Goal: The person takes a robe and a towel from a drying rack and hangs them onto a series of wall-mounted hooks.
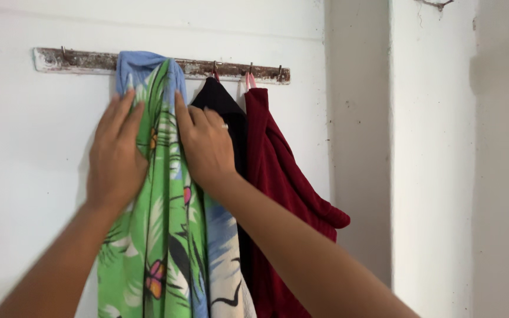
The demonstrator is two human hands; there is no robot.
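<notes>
While both hands lay flat, the printed cloth (166, 235) hung between them.
Left hand (115, 156) and right hand (206, 144) pressed it, fingers spread.

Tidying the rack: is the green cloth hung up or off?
Hung up: the green cloth drapes from the rack, both hands flat on it.

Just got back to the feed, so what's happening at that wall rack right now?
A person has both hands flat on a green and blue printed cloth hanging from a worn wooden hook rail on the white wall. The left hand presses its left side, the right hand its right. A black garment and a dark red one hang beside it.
</notes>
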